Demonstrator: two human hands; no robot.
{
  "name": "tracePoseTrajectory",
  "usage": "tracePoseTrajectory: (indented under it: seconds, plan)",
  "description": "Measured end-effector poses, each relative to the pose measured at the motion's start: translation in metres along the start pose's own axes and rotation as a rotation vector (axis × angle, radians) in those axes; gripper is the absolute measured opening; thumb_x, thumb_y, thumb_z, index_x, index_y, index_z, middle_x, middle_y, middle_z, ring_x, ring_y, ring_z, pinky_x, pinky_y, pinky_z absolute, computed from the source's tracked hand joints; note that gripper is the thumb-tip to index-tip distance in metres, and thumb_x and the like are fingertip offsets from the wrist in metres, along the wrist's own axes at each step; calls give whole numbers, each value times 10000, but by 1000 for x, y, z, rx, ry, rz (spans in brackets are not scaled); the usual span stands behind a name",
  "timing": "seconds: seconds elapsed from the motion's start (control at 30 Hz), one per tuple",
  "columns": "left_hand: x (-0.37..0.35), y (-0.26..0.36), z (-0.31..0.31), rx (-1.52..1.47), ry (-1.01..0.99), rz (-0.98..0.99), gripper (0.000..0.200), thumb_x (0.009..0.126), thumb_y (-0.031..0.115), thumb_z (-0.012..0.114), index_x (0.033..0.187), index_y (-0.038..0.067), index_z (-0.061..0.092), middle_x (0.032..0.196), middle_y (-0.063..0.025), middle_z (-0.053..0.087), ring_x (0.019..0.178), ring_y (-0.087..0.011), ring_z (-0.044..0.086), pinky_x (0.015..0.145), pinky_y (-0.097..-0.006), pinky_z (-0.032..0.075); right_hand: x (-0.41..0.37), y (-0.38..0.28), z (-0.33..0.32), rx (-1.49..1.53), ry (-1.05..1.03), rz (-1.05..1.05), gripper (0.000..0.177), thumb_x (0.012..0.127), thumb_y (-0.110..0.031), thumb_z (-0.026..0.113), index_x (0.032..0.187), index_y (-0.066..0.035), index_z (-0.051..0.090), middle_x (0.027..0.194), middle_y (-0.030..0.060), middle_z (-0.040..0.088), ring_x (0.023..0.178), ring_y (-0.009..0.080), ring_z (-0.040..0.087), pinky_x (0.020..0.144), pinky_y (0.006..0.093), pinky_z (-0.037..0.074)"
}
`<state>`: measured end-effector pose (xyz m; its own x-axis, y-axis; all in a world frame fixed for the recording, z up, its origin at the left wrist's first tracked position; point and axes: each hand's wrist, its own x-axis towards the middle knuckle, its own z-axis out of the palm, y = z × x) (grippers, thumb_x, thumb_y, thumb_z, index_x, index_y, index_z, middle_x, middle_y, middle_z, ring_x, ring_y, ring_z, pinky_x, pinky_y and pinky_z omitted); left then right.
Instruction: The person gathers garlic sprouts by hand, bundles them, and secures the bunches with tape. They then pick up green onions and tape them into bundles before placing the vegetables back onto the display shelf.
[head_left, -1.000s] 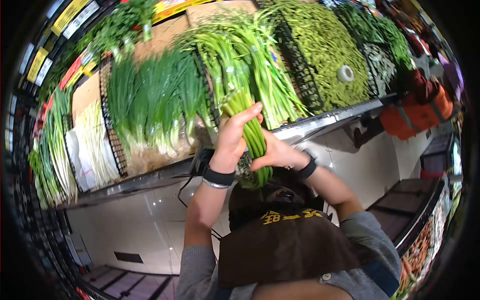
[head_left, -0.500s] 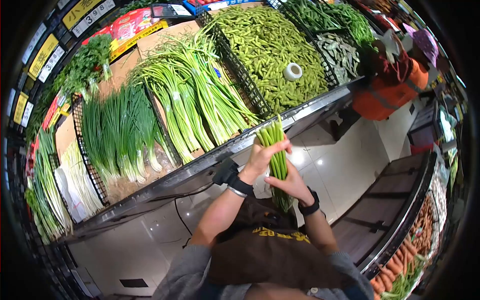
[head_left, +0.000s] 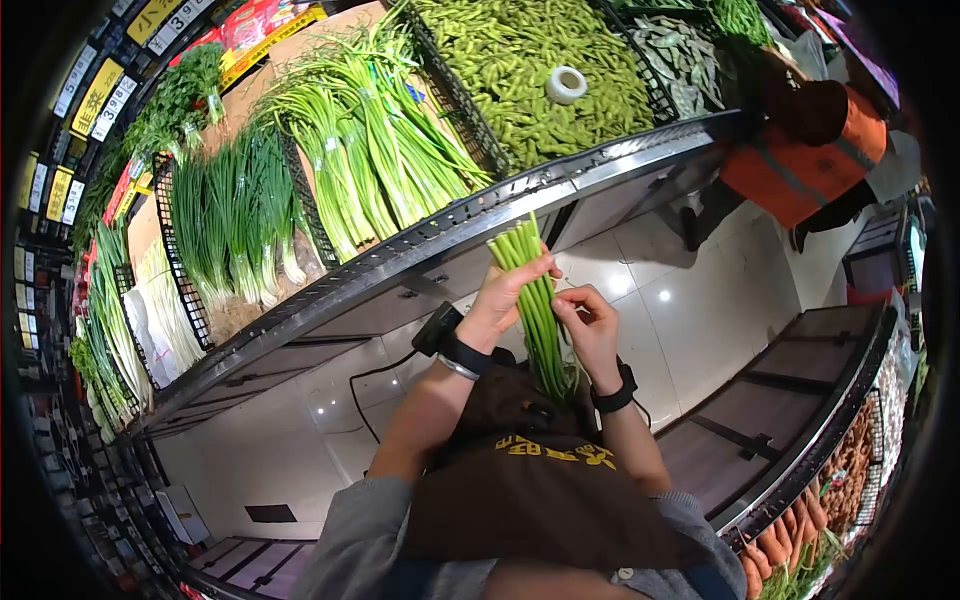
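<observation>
A bunch of garlic scapes [head_left: 541,330] stands slanted in front of my apron, its cut ends up and its lower tips by the cloth. My left hand [head_left: 508,298] is wrapped around the upper part of the stalks. On the right side of the bunch, my right hand [head_left: 592,328] has thumb and fingertips pinched together close to the stalks. Whatever lies in that pinch is too small to make out. More garlic scapes [head_left: 385,170] lie in bundles on the stand beyond my hands. A white roll of tape [head_left: 567,85] rests on the green soybean pods [head_left: 530,70].
Green onions [head_left: 235,210] fill a crate at the left. The metal stand edge [head_left: 440,222] runs just beyond my hands. A person in an orange vest [head_left: 805,160] bends at the right. Carrots [head_left: 785,535] lie in the lower right stand. Tiled floor [head_left: 650,260] shows between the stands.
My right hand has gone from lying spread against the bunch to a pinch at its side. My left hand keeps its hold. The view has shifted, and the person in orange has bent lower.
</observation>
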<state>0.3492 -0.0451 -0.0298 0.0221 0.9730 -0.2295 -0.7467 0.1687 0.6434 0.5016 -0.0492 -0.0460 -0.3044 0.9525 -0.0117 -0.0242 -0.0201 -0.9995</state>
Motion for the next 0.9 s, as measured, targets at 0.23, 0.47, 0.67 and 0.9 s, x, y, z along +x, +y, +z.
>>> tracePoseTrajectory:
  seconds: [0.23, 0.47, 0.67, 0.9]
  plan:
    - [-23, -20, 18, 106, 43, 48, 223, 797, 89, 655, 969, 53, 517, 830, -47, 569, 771, -146, 581, 680, -284, 489, -16, -18, -1, -193, 96, -277, 52, 813, -34, 603, 794, 7, 576, 752, 60, 541, 622, 118, 528, 548, 227, 433]
    - [-5, -38, 26, 242, 210, 99, 217, 791, 43, 627, 987, 71, 538, 715, -4, 520, 599, -125, 531, 547, -254, 449, -40, 25, -18, -152, -288, -92, 574, 725, -193, 723, 1186, -23, 427, 1021, 112, 548, 980, 190, 540, 879, 320, 422]
    - [40, -109, -46, -46, 424, -268, 99, 786, 106, 620, 810, 97, 523, 682, -28, 533, 627, -177, 542, 609, -328, 467, -36, 84, -45, 126, -466, 394, 450, 790, -179, 675, 1124, -16, 422, 768, 23, 544, 609, 78, 547, 562, 227, 463]
    - [74, -205, -140, 18, 432, -499, 75, 818, 154, 571, 772, 111, 531, 706, -32, 546, 664, -174, 535, 630, -295, 440, -38, 156, -68, -331, -337, 479, 632, 653, -268, 759, 1133, 2, 448, 976, 114, 577, 908, 211, 542, 796, 325, 454]
